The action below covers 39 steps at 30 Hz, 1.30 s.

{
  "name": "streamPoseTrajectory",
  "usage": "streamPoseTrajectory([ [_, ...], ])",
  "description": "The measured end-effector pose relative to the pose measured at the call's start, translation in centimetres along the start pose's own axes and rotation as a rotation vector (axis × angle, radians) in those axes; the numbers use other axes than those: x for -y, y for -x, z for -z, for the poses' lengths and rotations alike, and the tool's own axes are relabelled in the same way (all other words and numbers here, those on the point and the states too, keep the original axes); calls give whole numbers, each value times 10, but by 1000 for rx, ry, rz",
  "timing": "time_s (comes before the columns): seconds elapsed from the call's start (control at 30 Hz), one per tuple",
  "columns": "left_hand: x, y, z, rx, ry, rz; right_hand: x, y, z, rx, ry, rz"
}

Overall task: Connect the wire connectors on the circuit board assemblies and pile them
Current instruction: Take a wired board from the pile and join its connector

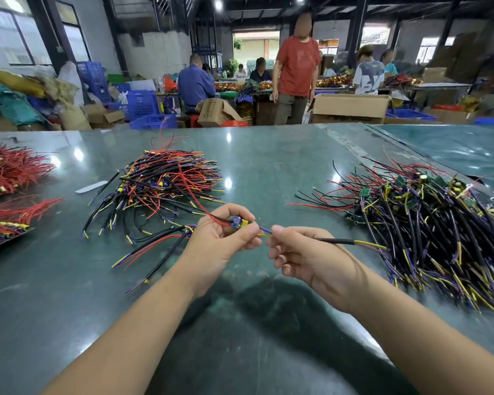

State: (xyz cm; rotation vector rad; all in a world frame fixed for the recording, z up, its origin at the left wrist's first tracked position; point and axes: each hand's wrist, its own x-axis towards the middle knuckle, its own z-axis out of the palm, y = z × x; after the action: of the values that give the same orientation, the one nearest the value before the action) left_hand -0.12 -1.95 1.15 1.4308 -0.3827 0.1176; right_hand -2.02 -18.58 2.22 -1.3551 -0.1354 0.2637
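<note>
My left hand point(223, 238) grips a small circuit board assembly point(238, 222), fingers curled round it, red lead point(194, 195) trailing up toward the heap behind. My right hand point(294, 252) pinches the black-sleeved cable point(337, 240) near its tip, thumb and forefinger closed on it, other fingers curled loose. Yellow and blue wire ends point(264, 231) bridge the gap between both hands; whether the connector is seated I cannot tell, too small. Step in hand, I judge: mating the connector, mid-air just above the worktop point(268, 172). Next move calls for pushing the ends straight together, then dropping the joined piece on the centre pile point(166, 181). The pile with green boards point(428, 218) on my right looks like the unjoined stock. Red wire bundles point(12, 169) lie far left.
</note>
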Motion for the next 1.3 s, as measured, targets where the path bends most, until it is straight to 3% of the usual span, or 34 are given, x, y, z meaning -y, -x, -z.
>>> streamPoseTrajectory([
  [0.13, 1, 1, -1, -3, 23, 26, -4, -2, 0, -64, 132, 139],
  [0.3, 4, -1, 1, 10, 112, 171, -7, -7, 8, -160, 555, 243],
  [0.4, 3, -1, 1, 7, 139, 197, -8, -7, 11, -149, 673, 281],
  [0.67, 3, 1, -1, -10, 129, 223, -8, -8, 8, -93, 288, 114],
  [0.97, -1, 0, -2, 34, 88, 239, -12, -9, 2, -242, 327, 262],
  [1.1, 0, -1, -2, -25, 98, 205, -9, -8, 2, -159, 259, 219],
  [1.3, 2, -2, -2, -67, 103, 199, -10, -9, 3, -146, 348, 213],
])
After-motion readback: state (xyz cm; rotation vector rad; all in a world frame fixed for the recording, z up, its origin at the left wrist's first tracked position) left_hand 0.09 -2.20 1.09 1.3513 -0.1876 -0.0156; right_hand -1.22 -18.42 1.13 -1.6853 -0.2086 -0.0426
